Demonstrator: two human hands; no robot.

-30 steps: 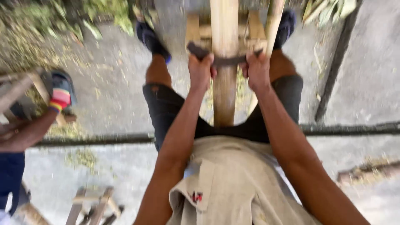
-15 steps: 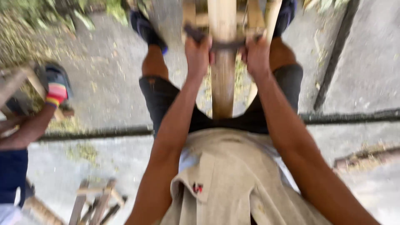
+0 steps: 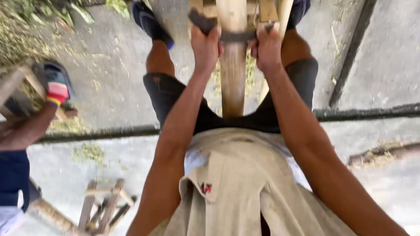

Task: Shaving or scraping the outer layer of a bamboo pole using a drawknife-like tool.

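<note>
the left hand (image 3: pixel 204 46) is clenching one handle of a dark two-handled blade (image 3: pixel 236 35), and the right hand (image 3: pixel 267 48) is clenching the other. the blade is lying crosswise over a pale pole (image 3: pixel 232 57), touching its top face near the upper edge of the view. the pole is running lengthwise between the knees, its near end resting against the lap just above the dark shorts (image 3: pixel 175 98), and its far end is lying on a wooden frame (image 3: pixel 267 11) by the blue shoes (image 3: pixel 151 22).

the pole is looking stiff, smooth and fairly heavy for its width, probably not fragile, and its rounded face may let the blade slip sideways. the blade is looking thin and rigid, likely sharp on one edge, so the two end handles are the safe places to hold, as both hands are doing.

no packages or signs are showing. a small red and dark mark (image 3: pixel 205 188) is sitting on the pocket flap of the beige shirt (image 3: pixel 245 183). at the left, another person's foot in a striped shoe (image 3: pixel 54 85) is resting near a wooden stand (image 3: pixel 105 209).
</note>
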